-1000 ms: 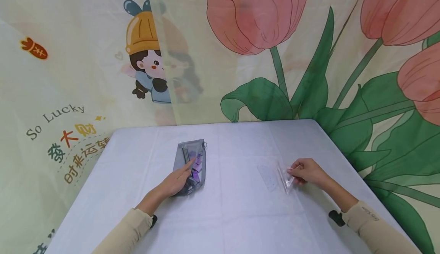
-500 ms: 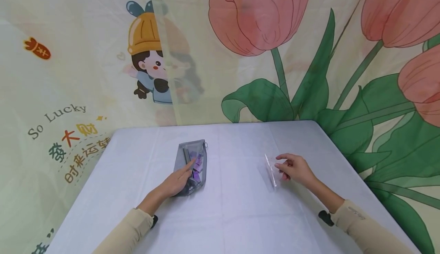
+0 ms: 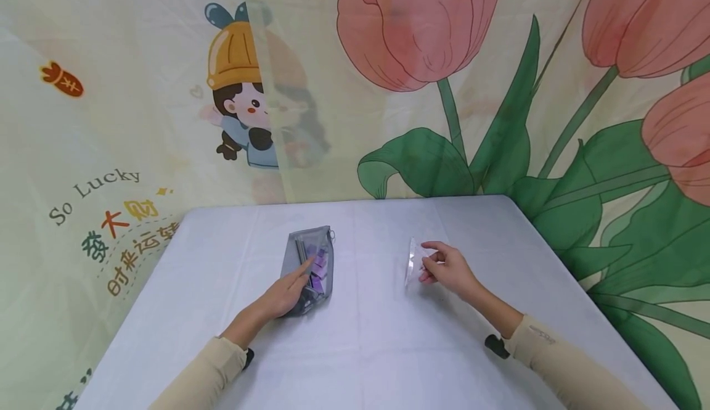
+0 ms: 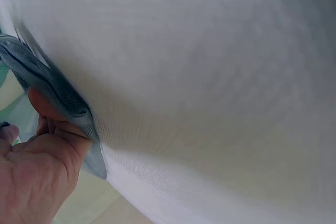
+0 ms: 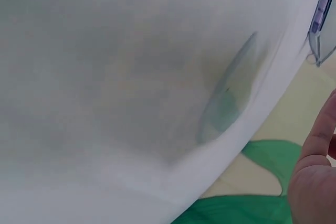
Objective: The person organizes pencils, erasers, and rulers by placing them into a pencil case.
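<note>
A translucent grey zip pouch (image 3: pixel 293 253) lies on the table left of centre. Purple pieces and dark slim sticks show through it. Over its near end is my left hand (image 3: pixel 284 294), index finger stretched along the top. In the left wrist view, other fingers (image 4: pixel 44 103) curl against the zipped edge of the pouch. Right of centre, my right hand (image 3: pixel 450 272) pinches a clear, shiny plastic piece (image 3: pixel 412 263) at the table surface; its exact kind cannot be told. The right wrist view shows its see-through rim (image 5: pixel 223 87), with green tinting it.
A white cloth covers the table (image 3: pixel 366 348). Behind it hangs a printed curtain (image 3: pixel 310 89) with tulips and a cartoon figure. The pouch has a small ring (image 3: pixel 333 235) at its far right corner. Both sleeves (image 3: pixel 194 370) are beige.
My right hand has moved left across the table with the clear plastic piece, closer to the pouch. The left hand and the pouch have stayed in place.
</note>
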A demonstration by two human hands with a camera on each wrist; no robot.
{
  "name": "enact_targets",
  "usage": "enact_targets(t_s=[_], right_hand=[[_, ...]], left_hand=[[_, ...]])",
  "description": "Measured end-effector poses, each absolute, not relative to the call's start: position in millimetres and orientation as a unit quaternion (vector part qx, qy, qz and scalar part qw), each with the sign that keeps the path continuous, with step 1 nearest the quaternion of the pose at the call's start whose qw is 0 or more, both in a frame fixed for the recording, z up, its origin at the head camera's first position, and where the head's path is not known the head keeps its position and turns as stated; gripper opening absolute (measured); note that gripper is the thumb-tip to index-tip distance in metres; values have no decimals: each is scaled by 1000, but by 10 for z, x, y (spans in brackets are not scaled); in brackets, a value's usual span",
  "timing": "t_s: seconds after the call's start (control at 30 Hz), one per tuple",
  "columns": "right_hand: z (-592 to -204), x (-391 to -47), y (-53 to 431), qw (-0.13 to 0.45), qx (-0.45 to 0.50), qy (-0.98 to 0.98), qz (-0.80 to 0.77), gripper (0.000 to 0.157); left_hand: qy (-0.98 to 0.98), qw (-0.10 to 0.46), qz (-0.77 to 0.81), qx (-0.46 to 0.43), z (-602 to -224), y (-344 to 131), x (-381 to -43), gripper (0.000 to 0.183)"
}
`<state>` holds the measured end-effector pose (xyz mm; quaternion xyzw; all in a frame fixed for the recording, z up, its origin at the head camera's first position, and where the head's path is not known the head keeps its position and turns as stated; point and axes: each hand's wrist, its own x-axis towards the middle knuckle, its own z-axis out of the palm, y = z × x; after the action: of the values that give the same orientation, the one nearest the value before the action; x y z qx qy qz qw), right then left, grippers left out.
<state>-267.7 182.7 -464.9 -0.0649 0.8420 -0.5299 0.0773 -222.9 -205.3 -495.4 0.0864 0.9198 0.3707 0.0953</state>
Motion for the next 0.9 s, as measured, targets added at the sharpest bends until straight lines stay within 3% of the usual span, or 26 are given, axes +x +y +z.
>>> enact_targets(t_s=[0.63, 0.9], right_hand=[[-4748, -2877, 311, 136, -46, 763, -630, 40], [-4830, -2837, -88, 153, -89, 755, -631, 39]], left_hand=[[918, 60, 386, 71, -4926, -2165, -2180, 50], [910, 48, 406, 74, -4923, -2144, -2147, 49]])
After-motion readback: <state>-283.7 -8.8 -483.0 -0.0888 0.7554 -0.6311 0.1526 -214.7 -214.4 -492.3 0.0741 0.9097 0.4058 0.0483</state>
